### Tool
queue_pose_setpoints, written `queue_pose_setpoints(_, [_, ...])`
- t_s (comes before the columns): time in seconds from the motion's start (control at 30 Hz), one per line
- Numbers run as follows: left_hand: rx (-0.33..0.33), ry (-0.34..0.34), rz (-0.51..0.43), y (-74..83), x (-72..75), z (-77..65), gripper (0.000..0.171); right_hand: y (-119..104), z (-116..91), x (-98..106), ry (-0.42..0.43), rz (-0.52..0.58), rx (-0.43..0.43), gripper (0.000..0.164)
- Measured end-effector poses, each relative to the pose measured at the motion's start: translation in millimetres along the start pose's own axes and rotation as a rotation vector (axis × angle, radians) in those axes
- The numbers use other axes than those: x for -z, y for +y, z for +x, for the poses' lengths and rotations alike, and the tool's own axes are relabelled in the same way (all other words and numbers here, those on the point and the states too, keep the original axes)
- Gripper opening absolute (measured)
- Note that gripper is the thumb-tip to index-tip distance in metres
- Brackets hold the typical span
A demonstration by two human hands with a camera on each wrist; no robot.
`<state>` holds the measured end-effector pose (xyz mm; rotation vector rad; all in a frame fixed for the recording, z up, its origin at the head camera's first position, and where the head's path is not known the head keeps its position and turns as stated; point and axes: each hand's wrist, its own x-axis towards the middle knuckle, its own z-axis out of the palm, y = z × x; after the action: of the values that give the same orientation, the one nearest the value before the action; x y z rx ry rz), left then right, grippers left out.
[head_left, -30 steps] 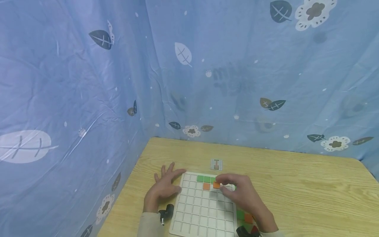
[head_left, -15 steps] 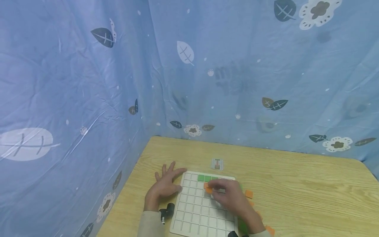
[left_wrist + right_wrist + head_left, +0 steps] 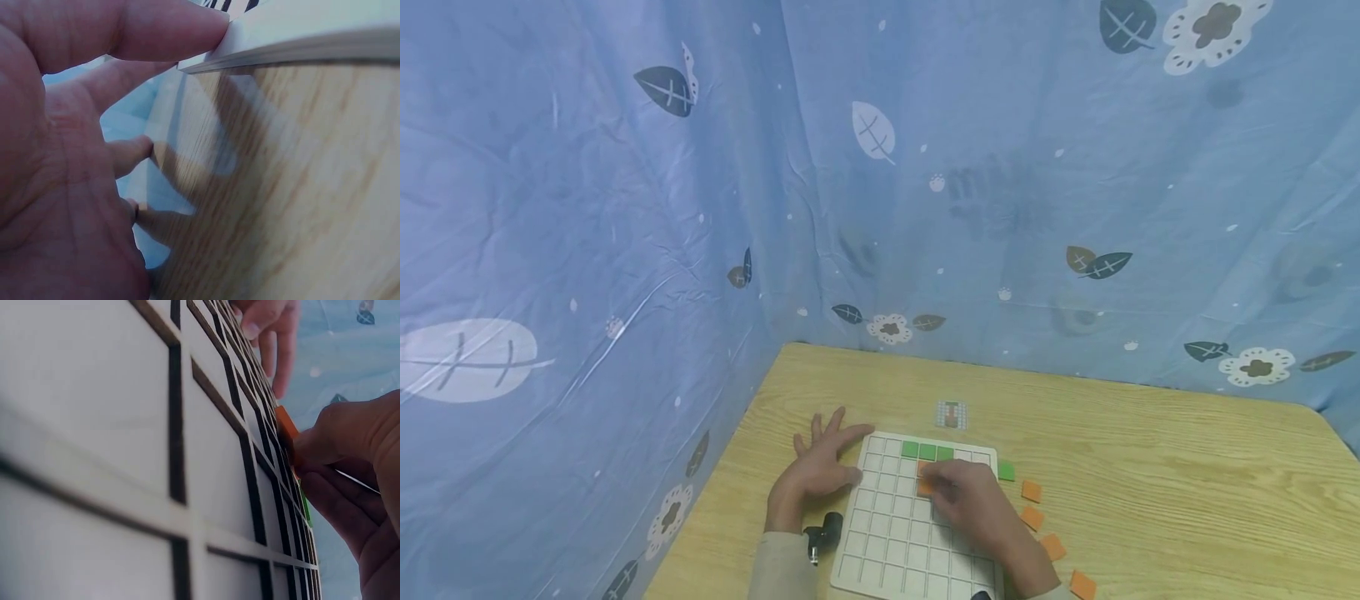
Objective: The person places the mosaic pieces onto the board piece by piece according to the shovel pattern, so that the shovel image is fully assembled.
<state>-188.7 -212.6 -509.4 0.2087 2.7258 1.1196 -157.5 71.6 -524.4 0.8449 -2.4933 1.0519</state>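
A white grid board [image 3: 880,533] lies on the wooden table. Three green tiles [image 3: 927,452] sit side by side in its far row. Below the middle one are two orange tiles; the fingertips of my right hand [image 3: 973,500] pinch the nearer orange tile [image 3: 925,488] at its cell. In the right wrist view, thumb and fingers meet at an orange tile [image 3: 287,425], partly hidden by the thumb. My left hand [image 3: 820,468] has its fingers spread at the board's left side, its thumb and index fingertip touching the edge, as the board edge [image 3: 269,47] in the left wrist view shows.
A small printed card [image 3: 951,415] with a grid pattern lies beyond the board. Right of the board are a loose green tile [image 3: 1006,471] and several loose orange tiles [image 3: 1053,547]. Blue patterned curtains [image 3: 1000,208] border the table [image 3: 1187,483] at the back and left.
My right hand has moved left and slightly nearer with the orange tile, bringing it below the other orange one. Loose tiles at the right came into sight. My left hand stays put.
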Motion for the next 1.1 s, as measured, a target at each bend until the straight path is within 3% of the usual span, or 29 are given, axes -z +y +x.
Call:
queue_pose_setpoints(0.17, [0.001, -0.003, 0.001, 0.0, 0.2, 0.4, 0.083, -2.7, 0.0, -0.1, -0.011, -0.043, -0.015, 0.034])
queue_pose_setpoints(0.73, [0.0, 0.0, 0.005, -1.9, -0.9, 0.8, 0.082, -3.6, 0.3, 1.5, -0.045, -0.017, -0.049, 0.034])
queue_pose_setpoints(0.87, [-0.002, 0.002, 0.003, -1.7, -0.9, 0.2, 0.082, -5.0, -2.6, 12.9, -0.063, 0.046, -0.111, 0.032])
queue_pose_setpoints(1.1, [0.003, 0.005, 0.002, -0.7, -1.2, 1.5, 0.082, -11.4, -17.6, 52.8, -0.067, 0.133, -0.237, 0.029])
